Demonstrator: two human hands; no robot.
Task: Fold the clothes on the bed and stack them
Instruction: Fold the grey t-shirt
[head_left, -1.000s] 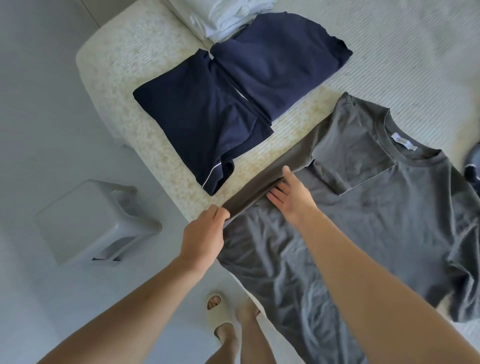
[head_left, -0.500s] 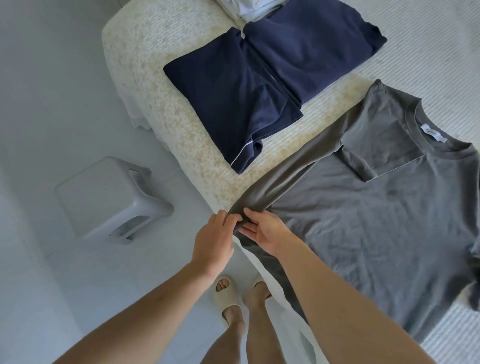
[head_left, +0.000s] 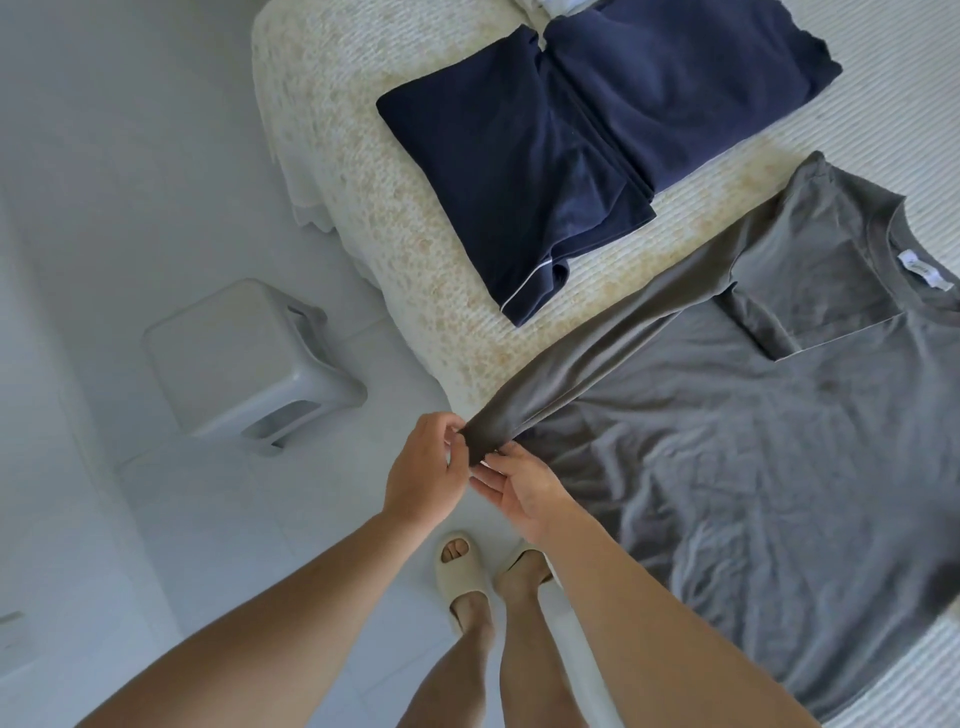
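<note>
Both hands are pinching the grey shirt's (head_left: 753, 441) folded corner at the bed (head_left: 363, 171) edge, left hand (head_left: 423, 470) nearer; the fold is running up-right toward the collar.

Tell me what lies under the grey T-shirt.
The grey T-shirt lies spread on the bed, whose cream cover shows along its edges. Its left sleeve is folded over its chest. Anything else beneath the cloth is covered and cannot be seen.
</note>
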